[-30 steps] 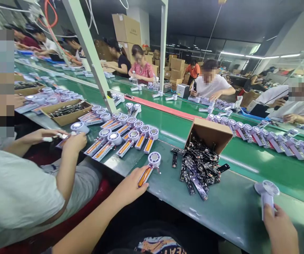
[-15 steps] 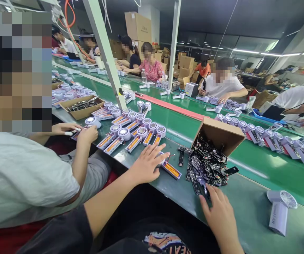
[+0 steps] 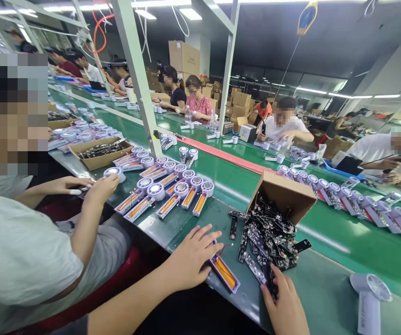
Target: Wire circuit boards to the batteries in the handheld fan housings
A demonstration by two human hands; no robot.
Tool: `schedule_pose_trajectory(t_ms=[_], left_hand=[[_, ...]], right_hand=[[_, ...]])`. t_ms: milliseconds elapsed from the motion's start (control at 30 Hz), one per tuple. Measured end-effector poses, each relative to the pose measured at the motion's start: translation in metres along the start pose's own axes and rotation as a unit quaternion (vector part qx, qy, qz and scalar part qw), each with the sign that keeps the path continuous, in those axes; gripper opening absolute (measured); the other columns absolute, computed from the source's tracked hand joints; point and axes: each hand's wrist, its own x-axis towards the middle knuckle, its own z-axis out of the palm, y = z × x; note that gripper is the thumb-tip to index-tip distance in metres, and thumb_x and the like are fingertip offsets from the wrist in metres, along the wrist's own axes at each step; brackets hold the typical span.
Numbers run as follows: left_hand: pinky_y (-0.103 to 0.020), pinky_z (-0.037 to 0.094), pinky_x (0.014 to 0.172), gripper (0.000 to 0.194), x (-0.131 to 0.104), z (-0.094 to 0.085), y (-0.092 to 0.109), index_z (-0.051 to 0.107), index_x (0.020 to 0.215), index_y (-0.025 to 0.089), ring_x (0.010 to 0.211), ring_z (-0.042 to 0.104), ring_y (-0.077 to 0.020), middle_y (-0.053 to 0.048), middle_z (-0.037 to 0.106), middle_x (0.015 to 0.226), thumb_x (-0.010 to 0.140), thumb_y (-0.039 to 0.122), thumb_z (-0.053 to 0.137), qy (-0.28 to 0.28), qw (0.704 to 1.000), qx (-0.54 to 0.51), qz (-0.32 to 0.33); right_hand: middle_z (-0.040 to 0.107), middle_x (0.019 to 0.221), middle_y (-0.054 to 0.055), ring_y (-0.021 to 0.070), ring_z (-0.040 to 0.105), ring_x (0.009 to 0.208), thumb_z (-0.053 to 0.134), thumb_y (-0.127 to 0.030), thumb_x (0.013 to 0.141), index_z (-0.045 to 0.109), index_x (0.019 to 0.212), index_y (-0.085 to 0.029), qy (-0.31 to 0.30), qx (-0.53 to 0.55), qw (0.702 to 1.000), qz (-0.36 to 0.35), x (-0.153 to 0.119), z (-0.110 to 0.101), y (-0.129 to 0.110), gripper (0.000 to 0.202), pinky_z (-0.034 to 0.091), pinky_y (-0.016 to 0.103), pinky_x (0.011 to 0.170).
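My left hand is over the head of a small handheld fan, fingers curved around it and hiding most of the head. The fan's handle is uncovered, showing an orange battery inside, and a thin wire with a small plug sticks up beside it. My right hand pinches a narrow black circuit board between thumb and fingers at the near edge of a board pile. Just left of those fingers lies another board. The pile spills from a tipped cardboard box.
Several open-handled fans stand in rows at the left. A closed white fan is at the right. A co-worker sits at my left beside a box of boards. Beyond runs a green conveyor; people work across it.
My left hand has drawn the fan nearer to me. The right fingers have closed on a board, and another board has slid out of the pile. The view has tilted upward.
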Motion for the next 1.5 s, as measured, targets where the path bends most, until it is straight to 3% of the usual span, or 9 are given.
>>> schedule_pose_trajectory(t_ms=[267, 367, 533, 733, 933, 1067, 1200, 1367, 1500], left_hand=[[-0.053, 0.029, 0.121, 0.035, 0.018, 0.007, 0.006, 0.065, 0.119, 0.023, 0.125, 0.058, -0.0274, -0.005, 0.070, 0.117, 0.087, 0.035, 0.070, -0.007, 0.999, -0.009, 0.050], [-0.052, 0.031, 0.119, 0.043, 0.020, 0.008, 0.003, 0.066, 0.115, 0.021, 0.117, 0.060, -0.0268, -0.006, 0.069, 0.115, 0.080, 0.043, 0.078, -0.002, 1.000, -0.005, 0.028], [-0.046, 0.038, 0.113, 0.028, 0.020, 0.008, 0.000, 0.069, 0.098, 0.023, 0.103, 0.061, -0.0224, -0.003, 0.068, 0.107, 0.078, 0.039, 0.081, -0.003, 0.999, -0.005, 0.036], [-0.041, 0.036, 0.114, 0.026, 0.017, 0.019, 0.007, 0.068, 0.102, 0.023, 0.106, 0.060, -0.0198, -0.002, 0.067, 0.106, 0.082, 0.037, 0.078, 0.024, 0.996, -0.036, 0.072], [-0.040, 0.022, 0.123, 0.024, 0.017, 0.030, 0.017, 0.067, 0.113, 0.023, 0.120, 0.057, -0.0200, -0.002, 0.071, 0.106, 0.093, 0.037, 0.066, 0.087, 0.984, -0.020, 0.155], [-0.037, 0.027, 0.115, 0.023, 0.016, 0.022, 0.017, 0.067, 0.115, 0.022, 0.114, 0.059, -0.0191, -0.002, 0.072, 0.109, 0.095, 0.032, 0.061, 0.099, 0.981, -0.003, 0.169], [-0.036, 0.033, 0.106, 0.028, 0.009, 0.013, 0.015, 0.067, 0.119, 0.024, 0.109, 0.060, -0.0182, -0.002, 0.073, 0.109, 0.094, 0.022, 0.056, 0.073, 0.985, 0.001, 0.158], [-0.034, 0.038, 0.097, 0.024, 0.002, 0.012, 0.016, 0.068, 0.117, 0.025, 0.100, 0.061, -0.0162, -0.002, 0.075, 0.102, 0.098, 0.022, 0.053, 0.096, 0.985, -0.013, 0.145], [-0.032, 0.041, 0.090, 0.019, 0.005, 0.014, 0.024, 0.070, 0.105, 0.023, 0.094, 0.061, -0.0156, -0.001, 0.074, 0.093, 0.100, 0.020, 0.052, 0.145, 0.981, -0.042, 0.122]], right_hand=[[0.070, 0.093, 0.007, 0.0259, 0.068, 0.086, 0.049, -0.037, 0.082, 0.067, 0.120, -0.024, 0.061, 0.099, 0.993, -0.006, -0.006, 0.008, 0.003, 0.043, 0.056, 0.038, 0.079], [0.073, 0.091, 0.007, 0.0244, 0.068, 0.077, 0.052, -0.035, 0.077, 0.069, 0.118, -0.022, 0.025, 0.114, 0.993, 0.003, -0.002, 0.000, 0.011, 0.046, 0.057, 0.036, 0.072], [0.079, 0.087, 0.004, 0.0218, 0.069, 0.065, 0.060, -0.043, 0.070, 0.075, 0.108, -0.025, -0.048, 0.125, 0.990, 0.045, 0.013, -0.025, 0.023, 0.044, 0.056, 0.033, 0.059], [0.078, 0.080, 0.005, 0.0230, 0.070, 0.066, 0.056, -0.051, 0.071, 0.077, 0.097, -0.026, 0.049, 0.107, 0.990, 0.079, 0.021, -0.030, 0.019, 0.043, 0.054, 0.033, 0.055], [0.076, 0.089, 0.007, 0.0222, 0.069, 0.077, 0.051, -0.050, 0.078, 0.072, 0.110, -0.020, 0.086, 0.121, 0.983, 0.108, 0.021, -0.025, 0.015, 0.049, 0.054, 0.035, 0.071], [0.071, 0.094, 0.007, 0.0214, 0.065, 0.084, 0.052, -0.051, 0.082, 0.068, 0.118, -0.018, 0.116, 0.149, 0.976, 0.111, 0.019, -0.030, 0.011, 0.051, 0.050, 0.037, 0.081], [0.070, 0.097, 0.006, 0.0197, 0.064, 0.088, 0.063, -0.056, 0.080, 0.068, 0.115, -0.019, 0.134, 0.259, 0.940, 0.176, 0.018, -0.033, 0.010, 0.051, 0.049, 0.034, 0.081], [0.067, 0.092, 0.002, 0.0159, 0.060, 0.083, 0.078, -0.052, 0.070, 0.067, 0.097, -0.021, 0.206, 0.458, 0.841, 0.203, 0.025, -0.027, 0.003, 0.043, 0.052, 0.030, 0.073], [0.067, 0.092, 0.002, 0.0154, 0.060, 0.082, 0.081, -0.050, 0.066, 0.066, 0.092, -0.021, 0.201, 0.491, 0.825, 0.194, 0.031, -0.025, -0.005, 0.041, 0.052, 0.029, 0.070]])
